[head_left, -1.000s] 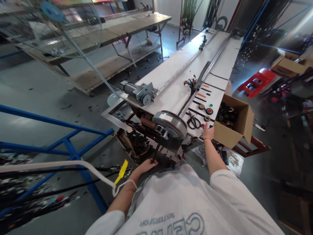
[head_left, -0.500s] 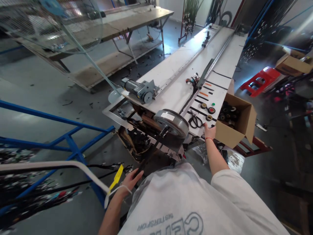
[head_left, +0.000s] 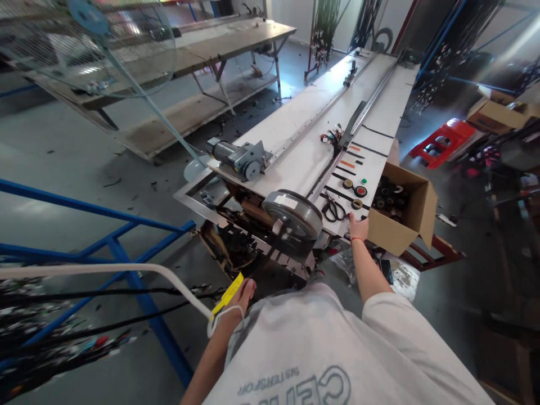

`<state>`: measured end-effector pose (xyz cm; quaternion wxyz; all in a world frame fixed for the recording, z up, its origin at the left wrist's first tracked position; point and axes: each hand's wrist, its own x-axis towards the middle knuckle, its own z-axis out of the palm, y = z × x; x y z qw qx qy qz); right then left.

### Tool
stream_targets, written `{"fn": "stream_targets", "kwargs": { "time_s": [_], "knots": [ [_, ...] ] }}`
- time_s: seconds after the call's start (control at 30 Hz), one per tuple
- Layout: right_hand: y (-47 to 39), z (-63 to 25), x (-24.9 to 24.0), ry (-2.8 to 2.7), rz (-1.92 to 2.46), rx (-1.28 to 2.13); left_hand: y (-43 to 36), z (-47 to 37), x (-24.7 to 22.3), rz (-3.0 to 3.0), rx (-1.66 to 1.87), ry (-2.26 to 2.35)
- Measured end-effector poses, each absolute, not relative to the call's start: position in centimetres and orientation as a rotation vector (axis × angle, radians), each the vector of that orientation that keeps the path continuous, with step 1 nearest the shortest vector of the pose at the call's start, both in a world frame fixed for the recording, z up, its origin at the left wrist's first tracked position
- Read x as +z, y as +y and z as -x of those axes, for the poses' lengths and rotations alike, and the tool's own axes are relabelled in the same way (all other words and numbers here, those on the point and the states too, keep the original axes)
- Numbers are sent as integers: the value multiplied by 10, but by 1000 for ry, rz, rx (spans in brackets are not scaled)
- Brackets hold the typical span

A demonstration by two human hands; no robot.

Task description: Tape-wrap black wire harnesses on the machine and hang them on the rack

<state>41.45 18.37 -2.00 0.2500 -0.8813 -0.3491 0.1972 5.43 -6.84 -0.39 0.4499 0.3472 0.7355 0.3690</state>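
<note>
My left hand (head_left: 244, 292) is low at the near left, its fingers curled around the end of a black wire harness (head_left: 270, 256). The strand rises from it to a large grey wheel (head_left: 293, 214) at the table's end. Beside that hand, a yellow tag (head_left: 228, 295) hangs by a white tube (head_left: 169, 275); a white loop circles the wrist. My right hand (head_left: 358, 228) is closed at the table's near right edge, thumb up; what its fingers grip is hidden. Black-handled scissors (head_left: 333, 209) and tape rolls (head_left: 357, 204) lie just beyond it.
The long white table (head_left: 295, 152) carries rails, a motor (head_left: 236, 157) and black and orange strips. A cardboard box (head_left: 405, 208) of rolls stands at its right. A blue frame (head_left: 126, 247) with hanging cables is at left, a fan (head_left: 90, 17) behind, a red stool (head_left: 442, 143) far right.
My left hand has moved up and right, nearer the wheel, its fingers more curled. The yellow tag and white tube have shifted right with it. My right hand stays at the table edge.
</note>
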Motion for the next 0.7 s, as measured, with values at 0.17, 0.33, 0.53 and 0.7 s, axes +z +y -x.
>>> {"fn": "stream_targets", "kwargs": {
  "time_s": [0.17,0.33,0.53,0.7],
  "knots": [
    [184,-412,-16,-958,2401,550,-46,-65,-2,-953,941,1794],
    [183,-411,-12,-950,2403,580,-23,-72,8,-1035,888,1762],
    [186,-412,-1,-1096,2432,475,1,-82,3,-1038,948,1723],
    [226,-375,42,-1673,1893,467,29,-86,-10,-809,1064,1618]
  ]
}}
